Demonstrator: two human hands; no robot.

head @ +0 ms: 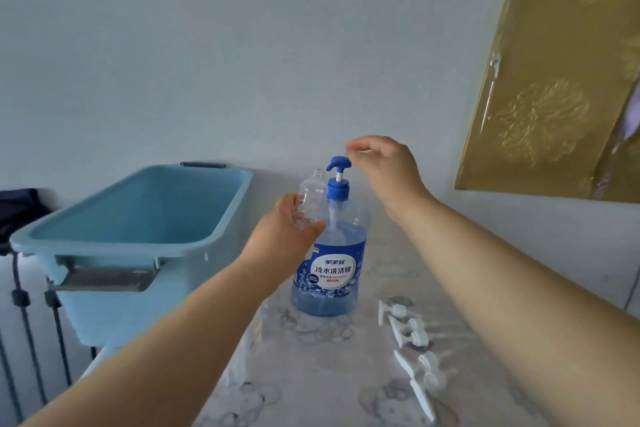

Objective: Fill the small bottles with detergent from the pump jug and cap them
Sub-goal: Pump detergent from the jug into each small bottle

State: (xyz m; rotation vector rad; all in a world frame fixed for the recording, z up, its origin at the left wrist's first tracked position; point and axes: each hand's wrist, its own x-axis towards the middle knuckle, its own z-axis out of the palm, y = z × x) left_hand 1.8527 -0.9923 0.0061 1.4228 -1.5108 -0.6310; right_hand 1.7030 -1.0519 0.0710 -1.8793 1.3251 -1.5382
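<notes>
A clear jug of blue detergent (329, 270) with a blue pump head (338, 165) stands on the table near the wall. My left hand (287, 229) grips a small clear empty bottle (311, 198), held upright just left of the pump spout, its open neck slightly below the nozzle. My right hand (384, 166) hovers just right of and above the pump head, fingers loosely bent, holding nothing. Several white pump caps (412, 347) lie on the table to the right of the jug.
A light blue plastic tub (138, 215) stands to the left of the jug, beyond the table edge. The table carries a pale patterned cloth (311, 374). A gold embossed hanging (554, 62) covers the wall at the right.
</notes>
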